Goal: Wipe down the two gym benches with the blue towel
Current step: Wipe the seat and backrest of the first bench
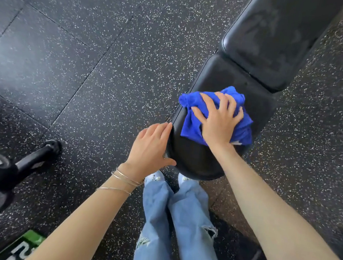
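Observation:
A black padded gym bench point(213, 76) runs from just in front of my legs up to the top right; its seat pad is near me and its long back pad point(275, 34) lies beyond. A bunched blue towel point(191, 121) lies on the seat pad. My right hand point(219, 120) presses flat on the towel with fingers spread. My left hand point(151, 146) rests against the seat pad's left edge, fingers together, with thin bracelets on the wrist. Only one bench is in view.
Black rubber floor tiles with white specks point(77, 64) surround the bench. At the lower left stands a dumbbell or weight with a black handle point(33, 158), and a green mat or sign point(22, 247) lies at the bottom edge. My legs in light jeans point(176, 227) stand at the bench's near end.

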{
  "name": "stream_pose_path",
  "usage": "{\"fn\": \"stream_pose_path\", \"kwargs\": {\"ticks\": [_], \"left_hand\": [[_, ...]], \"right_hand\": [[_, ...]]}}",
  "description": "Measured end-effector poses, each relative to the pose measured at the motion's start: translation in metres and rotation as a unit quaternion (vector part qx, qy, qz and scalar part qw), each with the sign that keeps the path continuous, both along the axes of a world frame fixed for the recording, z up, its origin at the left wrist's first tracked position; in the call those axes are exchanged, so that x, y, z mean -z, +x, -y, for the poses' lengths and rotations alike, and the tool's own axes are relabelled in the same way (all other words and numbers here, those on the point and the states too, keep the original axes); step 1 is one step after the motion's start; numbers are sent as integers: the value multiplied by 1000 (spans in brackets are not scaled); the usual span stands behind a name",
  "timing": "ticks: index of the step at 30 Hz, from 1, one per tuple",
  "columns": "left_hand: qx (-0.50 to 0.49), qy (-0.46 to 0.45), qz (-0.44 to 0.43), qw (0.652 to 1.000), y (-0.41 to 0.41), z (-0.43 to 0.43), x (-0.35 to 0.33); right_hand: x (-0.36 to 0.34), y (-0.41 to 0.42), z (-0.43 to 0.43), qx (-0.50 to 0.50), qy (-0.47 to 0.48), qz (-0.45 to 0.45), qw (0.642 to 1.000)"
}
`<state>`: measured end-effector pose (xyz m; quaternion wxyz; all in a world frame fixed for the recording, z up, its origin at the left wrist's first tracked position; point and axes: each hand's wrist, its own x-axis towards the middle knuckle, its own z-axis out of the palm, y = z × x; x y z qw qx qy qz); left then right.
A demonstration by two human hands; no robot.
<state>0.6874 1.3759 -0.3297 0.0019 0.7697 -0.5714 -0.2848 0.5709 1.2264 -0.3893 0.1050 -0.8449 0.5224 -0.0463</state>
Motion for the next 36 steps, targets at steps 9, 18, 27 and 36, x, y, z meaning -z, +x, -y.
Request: {"fn": "stream_pose_path", "kwargs": {"ticks": [9, 18, 27, 36], "left_hand": [[59, 47, 1, 997, 7, 31, -6], [85, 82, 33, 992, 5, 50, -10], [78, 74, 18, 994, 5, 53, -11], [59, 64, 51, 995, 7, 46, 0]], "right_hand": [[2, 8, 52, -17, 20, -6, 1000], [-12, -64, -65, 146, -23, -16, 989], [-1, 63, 54, 10, 61, -64, 996], [19, 52, 174, -71, 115, -45, 990]]}}
